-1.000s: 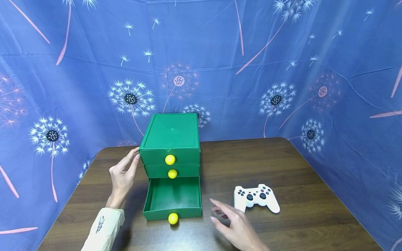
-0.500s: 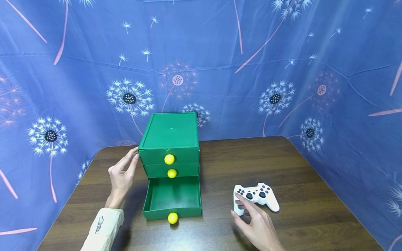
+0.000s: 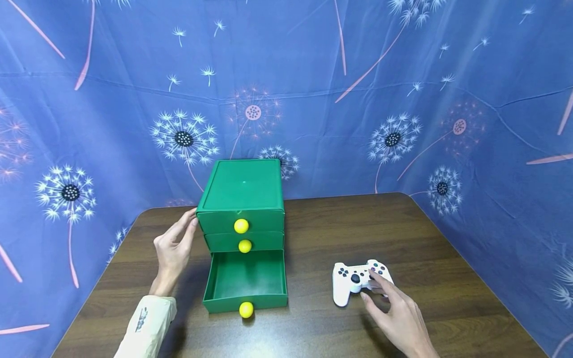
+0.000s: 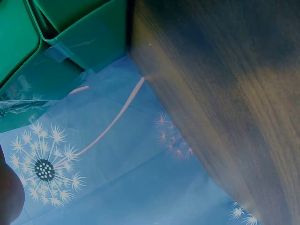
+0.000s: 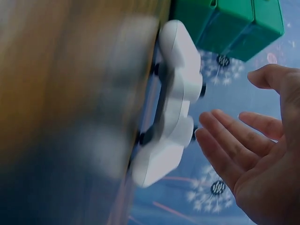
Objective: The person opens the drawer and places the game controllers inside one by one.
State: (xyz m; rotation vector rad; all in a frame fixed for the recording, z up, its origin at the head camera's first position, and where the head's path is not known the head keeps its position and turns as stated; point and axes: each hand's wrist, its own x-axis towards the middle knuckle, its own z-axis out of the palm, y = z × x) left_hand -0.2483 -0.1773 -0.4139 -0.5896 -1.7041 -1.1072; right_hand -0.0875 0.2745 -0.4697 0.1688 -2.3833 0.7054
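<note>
A green drawer box (image 3: pixel 243 186) with yellow round knobs stands on the table, its bottom drawer (image 3: pixel 246 276) pulled out with nothing in it. At the box's upper left front corner, my left hand (image 3: pixel 172 251) rests its fingertips against the side. The left wrist view shows the box's side (image 4: pixel 93 40) and a blurred fingertip (image 4: pixel 10 197). To the right lies a white game controller (image 3: pixel 342 288), with sticks and buttons facing up. My right hand (image 3: pixel 400 315) hovers over its right grip, hiding part of it. In the right wrist view the fingers (image 5: pixel 229 145) are extended, apart from the controller (image 5: pixel 176 105).
The brown wooden table (image 3: pixel 349 223) has rounded far corners. Behind it and at both sides hangs a blue cloth (image 3: pixel 313 134) printed with dandelions. A pale sleeve (image 3: pixel 149 323) covers my left forearm.
My right hand has moved rightward from beside the pulled-out drawer, across the controller's left side, to its right grip. The left hand, box and controller have stayed in place.
</note>
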